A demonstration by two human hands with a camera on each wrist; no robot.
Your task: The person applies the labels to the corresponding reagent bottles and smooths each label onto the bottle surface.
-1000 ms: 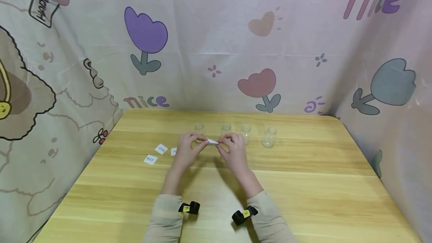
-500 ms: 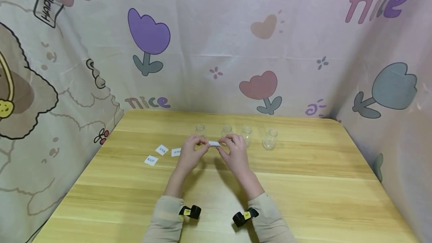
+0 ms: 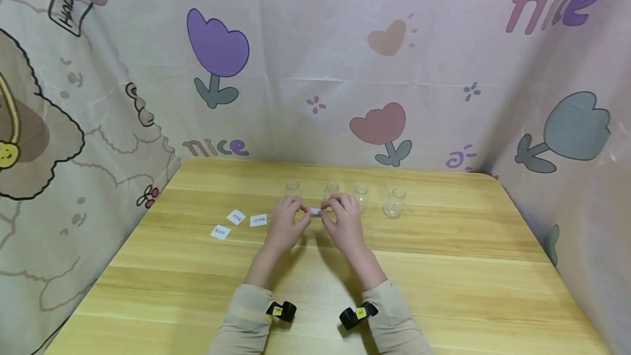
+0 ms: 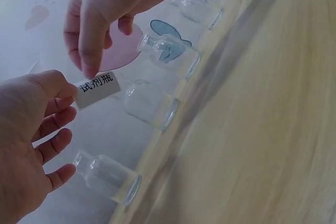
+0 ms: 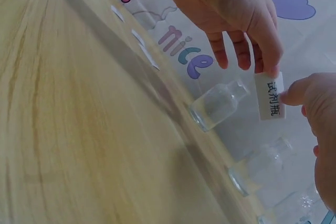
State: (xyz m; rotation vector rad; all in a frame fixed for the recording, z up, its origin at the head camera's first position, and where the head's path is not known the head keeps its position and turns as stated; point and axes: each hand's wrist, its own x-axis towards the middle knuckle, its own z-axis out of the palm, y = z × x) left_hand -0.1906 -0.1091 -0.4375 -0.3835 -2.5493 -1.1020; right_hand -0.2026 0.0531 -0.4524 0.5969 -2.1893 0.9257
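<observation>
Left hand (image 3: 286,221) and right hand (image 3: 344,221) pinch a small white rectangular paper label (image 4: 98,96) with black characters over the yellowish wooden table (image 3: 468,289), toward its far edge. Four clear glass bottles (image 3: 394,204) stand beyond; three white labels (image 3: 258,221) lie toward the left edge.

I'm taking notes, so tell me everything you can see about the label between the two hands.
The label is a white, straight-edged rectangle, apparently paper, with three black Chinese characters, 试剂瓶, across it. It looks flat, its lettering readable in both wrist views. The left hand pinches one short end; the right hand holds the long edge above the lettering. It is off the wooden table, on the person's side of the glass bottles.
</observation>
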